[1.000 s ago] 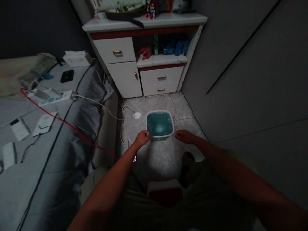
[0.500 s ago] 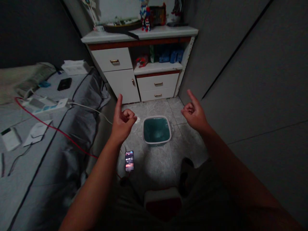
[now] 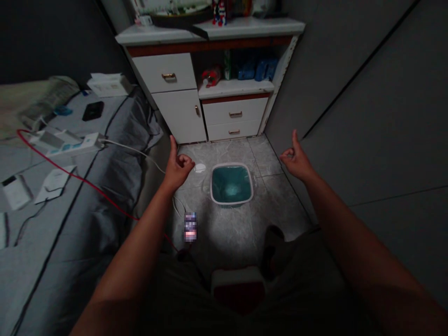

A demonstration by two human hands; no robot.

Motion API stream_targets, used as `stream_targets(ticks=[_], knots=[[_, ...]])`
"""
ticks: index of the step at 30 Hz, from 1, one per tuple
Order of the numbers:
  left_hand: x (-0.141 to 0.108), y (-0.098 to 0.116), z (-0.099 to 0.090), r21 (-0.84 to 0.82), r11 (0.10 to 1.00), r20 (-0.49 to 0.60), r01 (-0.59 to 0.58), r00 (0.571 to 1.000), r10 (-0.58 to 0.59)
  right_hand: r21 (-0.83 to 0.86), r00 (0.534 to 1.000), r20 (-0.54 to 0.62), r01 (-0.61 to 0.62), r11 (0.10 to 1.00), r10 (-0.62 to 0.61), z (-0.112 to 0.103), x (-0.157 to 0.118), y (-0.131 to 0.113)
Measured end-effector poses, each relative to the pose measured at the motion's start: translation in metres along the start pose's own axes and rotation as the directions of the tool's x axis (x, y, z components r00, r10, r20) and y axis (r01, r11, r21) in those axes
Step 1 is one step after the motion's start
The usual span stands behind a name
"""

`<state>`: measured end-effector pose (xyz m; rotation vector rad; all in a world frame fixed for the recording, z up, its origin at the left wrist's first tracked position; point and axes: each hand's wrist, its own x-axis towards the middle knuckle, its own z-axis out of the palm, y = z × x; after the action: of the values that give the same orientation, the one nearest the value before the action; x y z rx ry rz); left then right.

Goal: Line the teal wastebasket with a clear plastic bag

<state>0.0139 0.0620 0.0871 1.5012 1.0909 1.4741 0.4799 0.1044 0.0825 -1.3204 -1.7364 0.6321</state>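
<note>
My left hand (image 3: 178, 170) is raised over the floor, left of the basin, with one finger pointing up and the others curled in; nothing is in it. On the other side, my right hand (image 3: 297, 161) makes a similar shape, one finger up and the rest folded, also holding nothing. Between and slightly below them, a teal basin (image 3: 231, 204) with a pale rim stands on the grey tiled floor. Neither hand touches it. Nearer to me, a phone (image 3: 190, 227) with a lit, blurred screen lies on the floor.
A white cabinet (image 3: 180, 112) stands ahead, with red and blue items on its shelf. At left is a bed (image 3: 115, 186) with a power strip (image 3: 79, 145), a tissue box (image 3: 109, 86) and a red cable. Grey panels (image 3: 385, 140) rise at right. A low stool (image 3: 238, 277) is below.
My hands are farther apart; the right one has moved outward to the right. The view has shifted, so the cabinet appears higher and slightly larger. Both hands keep one finger raised.
</note>
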Motion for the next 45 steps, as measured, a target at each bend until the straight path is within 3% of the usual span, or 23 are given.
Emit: stream_targets(ticks=[4, 7, 10, 12, 14, 16, 18, 20, 26, 28, 31, 33, 35, 38, 40, 42, 45], knots=[[-0.002, 0.025, 0.008, 0.021, 0.999, -0.055, -0.034, 0.998, 0.035, -0.007, 0.998, -0.058, 0.015, 1.0, -0.016, -0.004, -0.007, -0.041], [-0.015, 0.034, 0.016, 0.096, 0.995, -0.1, 0.001, 0.995, 0.009, -0.057, 1.0, -0.014, 0.006, 0.998, -0.007, 0.002, -0.022, -0.071], [-0.038, 0.032, 0.022, 0.229, 0.971, -0.026, 0.065, 0.998, -0.061, -0.175, 0.976, 0.219, 0.038, 0.984, 0.002, 0.025, -0.043, -0.081], [-0.054, 0.024, 0.026, 0.328, 0.94, 0.142, 0.096, 0.978, -0.15, -0.248, 0.891, 0.452, 0.095, 0.964, 0.028, 0.049, -0.059, -0.074], [-0.071, 0.013, 0.03, 0.439, 0.892, 0.375, 0.105, 0.881, -0.288, -0.311, 0.758, 0.645, 0.145, 0.939, 0.097, 0.075, -0.074, -0.06], [-0.086, 0.001, 0.034, 0.559, 0.825, 0.544, 0.081, 0.716, -0.439, -0.359, 0.633, 0.754, 0.176, 0.917, 0.173, 0.098, -0.085, -0.044], [-0.098, -0.009, 0.04, 0.676, 0.736, 0.589, 0.032, 0.576, -0.567, -0.372, 0.543, 0.811, 0.19, 0.909, 0.218, 0.116, -0.092, -0.03], [-0.108, -0.017, 0.046, 0.76, 0.65, 0.567, -0.012, 0.501, -0.654, -0.353, 0.495, 0.84, 0.193, 0.915, 0.22, 0.128, -0.096, -0.022], [-0.116, -0.023, 0.06, 0.823, 0.565, 0.544, -0.058, 0.369, -0.754, -0.251, 0.451, 0.88, 0.169, 0.953, 0.151, 0.142, -0.095, -0.015], [-0.114, -0.024, 0.061, 0.828, 0.557, 0.541, -0.059, 0.348, -0.766, -0.281, 0.426, 0.88, 0.111, 0.953, 0.209, 0.142, -0.091, -0.017], [-0.113, -0.025, 0.061, 0.839, 0.539, 0.531, -0.075, 0.333, -0.779, -0.403, 0.323, 0.858, -0.057, 0.914, 0.399, 0.137, -0.078, -0.027], [-0.113, -0.026, 0.06, 0.847, 0.524, 0.519, -0.086, 0.341, -0.784, -0.403, 0.281, 0.858, -0.146, 0.903, 0.429, 0.129, -0.063, -0.037], [-0.113, -0.026, 0.058, 0.856, 0.509, 0.504, -0.09, 0.366, -0.782, -0.318, 0.307, 0.879, -0.19, 0.929, 0.363, 0.115, -0.043, -0.048], [-0.113, -0.024, 0.057, 0.871, 0.482, 0.478, -0.098, 0.396, -0.784, -0.18, 0.41, 0.874, -0.227, 0.957, 0.262, 0.091, -0.01, -0.064], [-0.113, -0.023, 0.057, 0.883, 0.457, 0.461, -0.109, 0.391, -0.796, -0.103, 0.523, 0.823, -0.245, 0.964, 0.221, 0.078, 0.01, -0.07], [-0.112, -0.022, 0.057, 0.895, 0.43, 0.44, -0.117, 0.379, -0.814, -0.035, 0.666, 0.719, -0.247, 0.968, 0.196, 0.072, 0.027, -0.071], [-0.112, -0.025, 0.055, 0.915, 0.382, 0.402, -0.128, 0.365, -0.84, 0.029, 0.882, 0.443, -0.194, 0.98, 0.162, 0.078, 0.048, -0.062]])
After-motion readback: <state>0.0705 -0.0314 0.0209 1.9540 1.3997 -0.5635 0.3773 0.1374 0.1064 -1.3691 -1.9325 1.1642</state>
